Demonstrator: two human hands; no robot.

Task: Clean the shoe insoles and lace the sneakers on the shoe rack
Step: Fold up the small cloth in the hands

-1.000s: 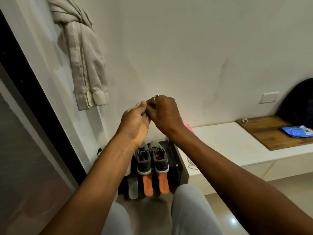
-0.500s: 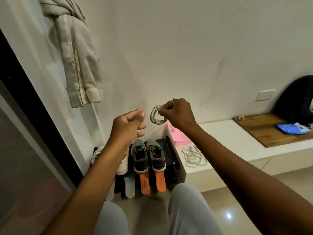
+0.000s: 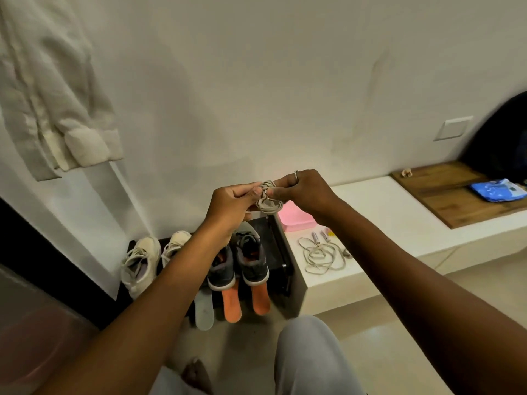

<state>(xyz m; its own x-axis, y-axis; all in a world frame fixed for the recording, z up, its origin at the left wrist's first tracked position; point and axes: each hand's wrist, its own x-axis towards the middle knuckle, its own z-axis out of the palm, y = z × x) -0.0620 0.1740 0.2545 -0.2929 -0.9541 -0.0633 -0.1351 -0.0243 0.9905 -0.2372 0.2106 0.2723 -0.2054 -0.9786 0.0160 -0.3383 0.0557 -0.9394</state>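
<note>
Whereas half a second ago the left hand (image 3: 231,203) hung apart with its fingers loose, it now meets the right hand (image 3: 305,192) again. Both pinch the coiled lace (image 3: 268,202) between thumb and fingertips, holding it up in front of the wall above the shoe rack (image 3: 281,252). The coil is wrapped or knotted round itself at the top (which, I cannot tell), and its loops hang below the fingers. A second lace (image 3: 322,256) lies loose on the white ledge (image 3: 385,212), near the pink box (image 3: 295,218). Below, the grey sneakers (image 3: 252,258) stand on the rack and seem to have no laces. Their orange insoles (image 3: 231,305) lie just in front of the heels, with a grey insole (image 3: 204,309) beside them. The white sneakers (image 3: 142,260) to the left are already laced. The left hand's return suggests the bundle is being worked loose, so lacing the grey pair has not yet begun.
</note>
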